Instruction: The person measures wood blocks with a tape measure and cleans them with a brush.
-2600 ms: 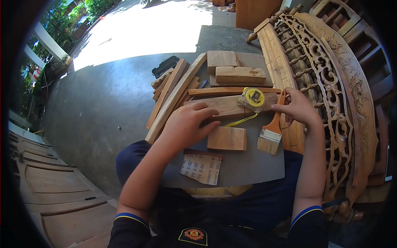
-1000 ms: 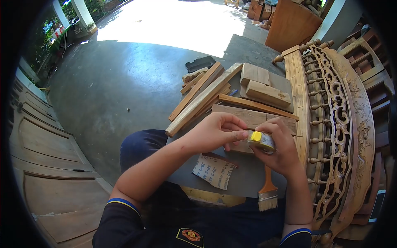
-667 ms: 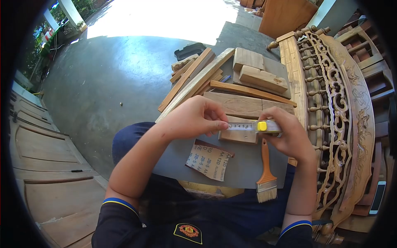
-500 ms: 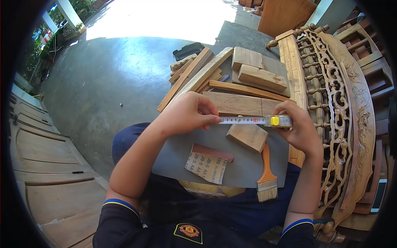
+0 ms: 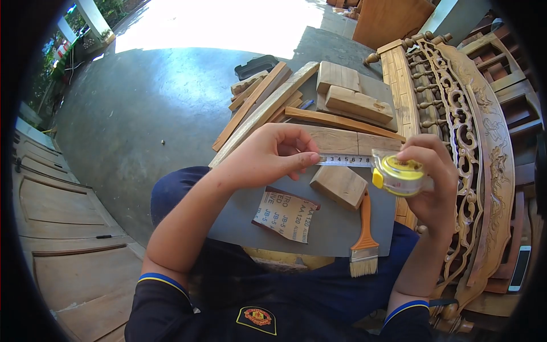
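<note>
My right hand (image 5: pixel 430 176) grips the clear and yellow case of a tape measure (image 5: pixel 401 174), tilted so its round side shows. A short length of white blade runs left from it, and my left hand (image 5: pixel 279 154) pinches the blade's end between thumb and fingers. Behind the blade lies a wooden board (image 5: pixel 336 139) with a dark line across it. Just below the blade sits a wooden block (image 5: pixel 340 186). A sheet of sandpaper (image 5: pixel 286 215) with printed backing and a paintbrush (image 5: pixel 364 242) with an orange handle lie nearer to me on the grey work surface (image 5: pixel 336 233).
Several wooden strips (image 5: pixel 268 105) and stacked blocks (image 5: pixel 356 102) lie at the back of the surface. A black case (image 5: pixel 256 66) rests beyond them. A carved wooden panel (image 5: pixel 456 137) stands close on the right, with a phone (image 5: pixel 519 268) past it. Wooden doors (image 5: pixel 71 228) are at the left.
The tape case has turned, showing its round side, and the exposed blade is shorter. My left hand has moved right with the blade's end. The sandpaper looks flatter.
</note>
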`<state>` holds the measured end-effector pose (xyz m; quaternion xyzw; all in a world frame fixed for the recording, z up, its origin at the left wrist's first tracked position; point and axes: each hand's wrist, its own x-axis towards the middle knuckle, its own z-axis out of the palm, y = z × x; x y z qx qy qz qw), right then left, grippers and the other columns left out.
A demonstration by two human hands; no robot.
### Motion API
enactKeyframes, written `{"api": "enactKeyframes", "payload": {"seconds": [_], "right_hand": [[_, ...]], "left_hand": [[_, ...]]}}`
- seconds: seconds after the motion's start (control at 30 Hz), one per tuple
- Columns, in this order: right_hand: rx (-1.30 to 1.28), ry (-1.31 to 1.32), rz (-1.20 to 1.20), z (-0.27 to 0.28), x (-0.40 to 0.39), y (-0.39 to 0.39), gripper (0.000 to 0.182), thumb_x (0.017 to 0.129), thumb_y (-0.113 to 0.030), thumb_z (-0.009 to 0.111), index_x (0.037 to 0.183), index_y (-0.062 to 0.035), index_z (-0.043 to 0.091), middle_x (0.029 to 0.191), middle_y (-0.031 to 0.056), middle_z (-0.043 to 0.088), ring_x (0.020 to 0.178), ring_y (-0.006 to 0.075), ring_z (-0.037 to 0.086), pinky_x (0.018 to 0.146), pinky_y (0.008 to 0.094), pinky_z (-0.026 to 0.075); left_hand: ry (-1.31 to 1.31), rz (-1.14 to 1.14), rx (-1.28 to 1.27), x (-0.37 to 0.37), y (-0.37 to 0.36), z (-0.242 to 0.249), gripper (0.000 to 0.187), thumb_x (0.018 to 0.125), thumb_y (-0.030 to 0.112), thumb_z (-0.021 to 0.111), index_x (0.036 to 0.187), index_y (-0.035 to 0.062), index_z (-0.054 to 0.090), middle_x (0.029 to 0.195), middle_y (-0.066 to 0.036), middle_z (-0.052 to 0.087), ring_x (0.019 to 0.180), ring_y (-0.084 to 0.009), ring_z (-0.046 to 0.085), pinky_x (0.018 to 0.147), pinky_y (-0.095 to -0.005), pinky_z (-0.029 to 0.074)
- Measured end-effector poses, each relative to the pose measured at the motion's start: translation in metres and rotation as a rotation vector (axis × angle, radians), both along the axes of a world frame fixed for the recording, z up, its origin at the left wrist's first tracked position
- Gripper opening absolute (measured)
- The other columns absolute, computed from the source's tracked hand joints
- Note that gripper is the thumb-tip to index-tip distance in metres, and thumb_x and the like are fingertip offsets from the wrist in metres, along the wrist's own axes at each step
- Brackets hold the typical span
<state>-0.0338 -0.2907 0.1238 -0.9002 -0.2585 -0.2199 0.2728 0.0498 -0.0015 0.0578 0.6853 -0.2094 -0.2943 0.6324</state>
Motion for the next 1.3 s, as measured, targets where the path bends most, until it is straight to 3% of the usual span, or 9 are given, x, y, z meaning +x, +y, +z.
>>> {"api": "enactKeyframes", "payload": {"seconds": [0.07,0.2,0.23,0.37,0.73,0.87,1.07,1.17,1.3], "right_hand": [[-0.058,0.163,-0.012,0.013,-0.014,-0.005,0.04,0.067,0.001,0.082,0.103,-0.0101,0.068,0.097,0.0054,0.067,0.081,0.0225,0.068,0.067,0.0336,0.052],[-0.228,0.553,-0.114,0.004,-0.016,-0.003,0.031,0.073,-0.008,0.08,0.098,-0.0062,0.061,0.085,0.0149,0.068,0.079,0.036,0.069,0.067,0.0422,0.052],[-0.259,0.605,-0.113,-0.002,-0.013,-0.005,0.033,0.073,-0.011,0.08,0.097,-0.0042,0.057,0.082,0.0214,0.067,0.083,0.0436,0.067,0.07,0.0484,0.052],[-0.438,0.777,-0.173,-0.015,-0.011,-0.011,0.04,0.071,-0.013,0.081,0.102,-0.0046,0.057,0.083,0.0231,0.069,0.086,0.0452,0.068,0.075,0.0527,0.053],[-0.122,0.645,-0.023,-0.04,0.006,0.012,0.045,0.079,-0.008,0.08,0.12,-0.0075,0.061,0.096,0.0224,0.073,0.095,0.0436,0.07,0.082,0.0472,0.055],[-0.008,0.56,-0.059,-0.058,0.019,0.009,0.044,0.079,-0.004,0.079,0.12,-0.0076,0.063,0.099,0.0232,0.072,0.099,0.0437,0.07,0.085,0.046,0.054],[-0.02,0.434,-0.025,-0.048,0.012,0.019,0.05,0.081,-0.029,0.086,0.117,-0.003,0.062,0.101,0.0237,0.071,0.102,0.0442,0.069,0.087,0.0474,0.054],[-0.056,0.524,-0.14,-0.048,0.012,0.029,0.058,0.081,-0.042,0.087,0.111,0.0001,0.061,0.097,0.0244,0.071,0.096,0.0445,0.07,0.084,0.0475,0.055],[0.015,0.393,-0.28,-0.064,0.015,0.042,0.054,0.079,-0.042,0.087,0.096,0.0003,0.058,0.086,0.024,0.07,0.081,0.0445,0.071,0.074,0.0475,0.057]], "left_hand": [[-0.072,-0.006,0.044,-0.002,-0.003,-0.003,0.019,0.098,0.02,0.075,0.103,0.0024,0.07,0.092,-0.002,0.072,0.083,-0.0087,0.067,0.073,-0.0266,0.059],[-0.326,0.015,0.167,-0.008,-0.016,-0.022,0.017,0.096,0.016,0.075,0.103,0.0013,0.072,0.089,-0.006,0.075,0.083,-0.0125,0.071,0.076,-0.0295,0.058],[-0.387,0.024,0.193,-0.011,-0.019,-0.025,0.017,0.095,0.015,0.076,0.103,0.0009,0.072,0.089,-0.007,0.075,0.083,-0.0137,0.072,0.077,-0.0303,0.058],[-0.405,0.061,0.246,-0.017,-0.03,-0.021,0.017,0.093,0.015,0.076,0.103,0.0006,0.073,0.087,-0.01,0.076,0.084,-0.0176,0.073,0.079,-0.0319,0.057],[-0.607,0.1,0.265,-0.015,-0.023,-0.028,0.017,0.091,0.016,0.077,0.102,0.0034,0.077,0.089,-0.009,0.074,0.077,-0.0173,0.07,0.074,-0.032,0.056],[-0.408,0.083,0.374,-0.01,-0.015,-0.014,0.019,0.091,0.018,0.078,0.102,0.0017,0.078,0.084,-0.01,0.076,0.072,-0.0176,0.072,0.072,-0.0311,0.057],[-0.439,0.126,0.366,-0.011,-0.011,-0.017,0.02,0.092,0.018,0.078,0.101,0.0,0.079,0.083,-0.012,0.078,0.074,-0.0176,0.074,0.072,-0.0308,0.058],[-0.379,0.132,0.357,-0.009,-0.011,-0.02,0.019,0.092,0.016,0.078,0.101,-0.0012,0.078,0.082,-0.012,0.078,0.075,-0.0162,0.075,0.072,-0.0306,0.059],[-0.168,0.097,0.366,-0.002,-0.011,-0.015,0.02,0.092,0.012,0.078,0.105,-0.0022,0.075,0.082,-0.011,0.077,0.076,-0.0136,0.075,0.07,-0.028,0.059]]}}
